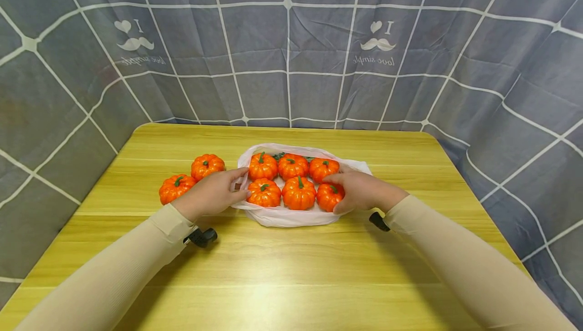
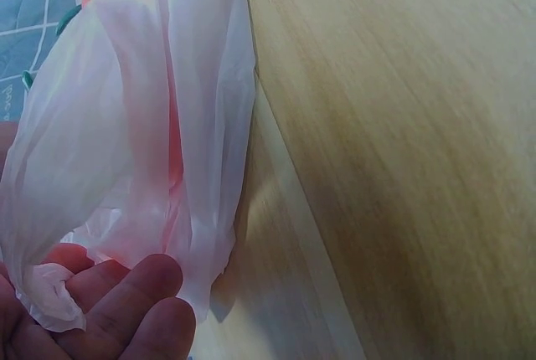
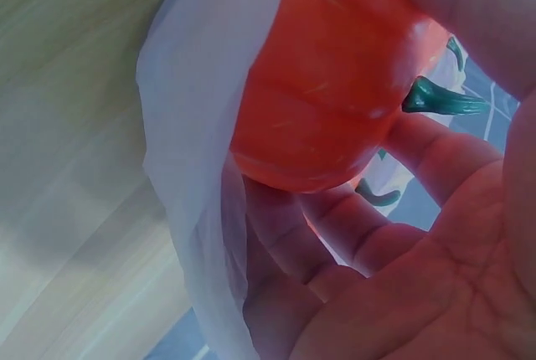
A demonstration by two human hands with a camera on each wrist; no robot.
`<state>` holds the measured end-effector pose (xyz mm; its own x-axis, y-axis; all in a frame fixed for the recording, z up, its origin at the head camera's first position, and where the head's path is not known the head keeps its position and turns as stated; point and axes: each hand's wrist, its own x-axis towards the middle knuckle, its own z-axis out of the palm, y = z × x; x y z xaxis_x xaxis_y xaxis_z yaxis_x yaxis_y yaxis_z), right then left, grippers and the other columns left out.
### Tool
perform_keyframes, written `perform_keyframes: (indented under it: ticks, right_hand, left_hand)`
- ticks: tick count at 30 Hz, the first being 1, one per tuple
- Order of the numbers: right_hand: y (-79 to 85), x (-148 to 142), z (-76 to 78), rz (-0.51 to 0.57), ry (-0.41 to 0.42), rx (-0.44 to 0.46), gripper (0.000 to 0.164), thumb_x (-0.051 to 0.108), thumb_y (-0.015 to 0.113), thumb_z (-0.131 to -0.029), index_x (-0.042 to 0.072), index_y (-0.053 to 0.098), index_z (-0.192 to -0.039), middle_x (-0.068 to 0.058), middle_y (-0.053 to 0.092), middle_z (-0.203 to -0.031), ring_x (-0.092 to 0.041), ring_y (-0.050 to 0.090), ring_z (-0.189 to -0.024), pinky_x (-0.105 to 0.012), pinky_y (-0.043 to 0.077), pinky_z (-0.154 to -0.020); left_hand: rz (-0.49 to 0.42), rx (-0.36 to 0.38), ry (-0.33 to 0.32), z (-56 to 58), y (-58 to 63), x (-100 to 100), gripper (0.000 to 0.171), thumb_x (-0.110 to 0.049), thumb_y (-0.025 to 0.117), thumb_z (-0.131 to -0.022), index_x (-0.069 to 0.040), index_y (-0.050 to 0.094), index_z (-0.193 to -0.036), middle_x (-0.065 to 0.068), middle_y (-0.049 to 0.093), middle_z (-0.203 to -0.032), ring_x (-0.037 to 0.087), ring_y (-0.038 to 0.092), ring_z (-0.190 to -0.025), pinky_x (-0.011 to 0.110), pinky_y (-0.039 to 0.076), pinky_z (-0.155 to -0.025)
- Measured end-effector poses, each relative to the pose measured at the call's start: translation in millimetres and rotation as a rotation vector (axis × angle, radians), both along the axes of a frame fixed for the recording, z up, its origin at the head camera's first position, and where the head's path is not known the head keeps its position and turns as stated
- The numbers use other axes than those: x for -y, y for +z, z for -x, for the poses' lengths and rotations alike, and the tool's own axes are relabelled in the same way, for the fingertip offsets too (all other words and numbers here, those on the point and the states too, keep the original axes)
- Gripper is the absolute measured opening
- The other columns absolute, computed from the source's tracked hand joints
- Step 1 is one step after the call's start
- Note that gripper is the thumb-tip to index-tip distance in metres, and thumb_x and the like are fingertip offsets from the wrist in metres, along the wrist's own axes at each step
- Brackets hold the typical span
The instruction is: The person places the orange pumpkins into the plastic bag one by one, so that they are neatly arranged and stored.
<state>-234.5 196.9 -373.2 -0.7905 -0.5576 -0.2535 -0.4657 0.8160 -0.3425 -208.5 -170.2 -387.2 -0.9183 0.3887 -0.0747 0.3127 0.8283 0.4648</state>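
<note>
Small orange pumpkins with green stems sit in two rows inside an open white plastic bag [image 1: 291, 218] in mid-table. At the bag's left end, my left hand [image 1: 216, 193] holds its edge; in the left wrist view, the bunched plastic [image 2: 57, 297] lies in the curled fingers. My right hand [image 1: 364, 189] reaches into the right end and grips the front-right pumpkin [image 1: 329, 198]. The right wrist view shows thumb and fingers around that pumpkin [image 3: 327, 84], the bag's side [image 3: 188, 117] covering part of it.
Two more pumpkins, a rear one [image 1: 207, 166] and a nearer one [image 1: 176, 188], lie on the wooden table [image 1: 291, 270] left of the bag, close to my left wrist. A grey checked curtain [image 1: 319, 37] hangs behind and at both sides.
</note>
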Motion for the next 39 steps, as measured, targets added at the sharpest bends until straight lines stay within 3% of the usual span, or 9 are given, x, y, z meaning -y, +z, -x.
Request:
perform_keyframes:
  ticks: [3,8,16,19,23,26,33,39]
  right_hand:
    - [0.2,1,-0.1,-0.019,-0.001,0.000,0.079,0.023,0.088,-0.081,0.011,0.057,-0.152,-0.030,0.034,-0.163,-0.046,0.041,-0.148,-0.056,0.035,-0.122]
    - [2.7,0,-2.5,-0.046,-0.019,-0.001,0.086,0.026,0.089,-0.083,0.012,0.050,-0.158,-0.034,0.027,-0.166,-0.049,0.035,-0.152,-0.058,0.033,-0.124]
    - [13.1,-4,-5.8,-0.008,-0.032,-0.025,0.095,0.027,0.091,-0.083,0.009,0.041,-0.162,-0.030,0.029,-0.168,-0.048,0.030,-0.155,-0.059,0.032,-0.124]
    - [20.0,-7,-7.6,0.027,-0.017,-0.054,0.088,0.027,0.088,-0.086,0.006,0.044,-0.160,-0.029,0.037,-0.164,-0.047,0.037,-0.152,-0.058,0.036,-0.122]
    - [27.1,-13,-9.4,0.120,-0.024,-0.128,0.070,0.026,0.080,-0.094,0.006,0.051,-0.155,-0.021,0.056,-0.148,-0.041,0.058,-0.128,-0.053,0.051,-0.104]
    - [28.8,-18,-9.7,0.196,-0.047,-0.204,0.055,0.022,0.074,-0.097,0.008,0.059,-0.149,-0.017,0.063,-0.137,-0.037,0.062,-0.116,-0.052,0.054,-0.096]
    - [24.0,-27,-10.1,0.216,-0.108,-0.356,0.039,0.019,0.070,-0.100,0.007,0.069,-0.137,-0.020,0.061,-0.137,-0.045,0.049,-0.131,-0.060,0.041,-0.111]
    - [18.0,-35,-6.5,0.187,-0.149,-0.388,0.045,0.020,0.073,-0.098,0.005,0.066,-0.140,-0.030,0.049,-0.150,-0.052,0.038,-0.139,-0.063,0.030,-0.112]
  left_hand:
    - [0.001,0.001,0.001,0.2,-0.4,0,0.071,-0.037,0.065,-0.101,-0.002,0.044,-0.159,0.012,0.069,-0.104,0.018,0.055,-0.072,0.034,0.047,-0.071]
    - [0.016,-0.022,-0.004,-0.1,-0.4,0,0.070,-0.037,0.064,-0.102,-0.001,0.045,-0.158,0.013,0.071,-0.117,0.019,0.059,-0.081,0.036,0.050,-0.080]
    - [0.020,-0.016,-0.001,0.8,-1.1,1,0.070,-0.038,0.064,-0.102,-0.002,0.045,-0.159,0.012,0.069,-0.110,0.018,0.057,-0.075,0.035,0.049,-0.076]
    - [0.023,-0.016,0.001,1.2,-1.3,1,0.070,-0.038,0.064,-0.102,-0.002,0.045,-0.159,0.012,0.070,-0.114,0.018,0.058,-0.077,0.036,0.050,-0.079]
    - [0.021,-0.009,0.000,1.7,-1.3,1,0.069,-0.038,0.064,-0.102,-0.003,0.045,-0.159,0.013,0.070,-0.118,0.018,0.058,-0.078,0.036,0.049,-0.078]
    - [0.015,0.002,0.001,1.9,-1.0,1,0.069,-0.038,0.064,-0.102,-0.003,0.044,-0.159,0.012,0.069,-0.113,0.017,0.056,-0.073,0.034,0.048,-0.075]
    - [0.005,0.023,0.004,1.7,-0.2,1,0.072,-0.039,0.065,-0.102,-0.003,0.043,-0.160,0.007,0.063,-0.087,0.016,0.047,-0.061,0.032,0.043,-0.064]
    - [0.007,0.013,0.003,1.2,-0.1,0,0.071,-0.039,0.064,-0.102,-0.003,0.044,-0.160,0.007,0.063,-0.089,0.016,0.048,-0.063,0.032,0.044,-0.066]
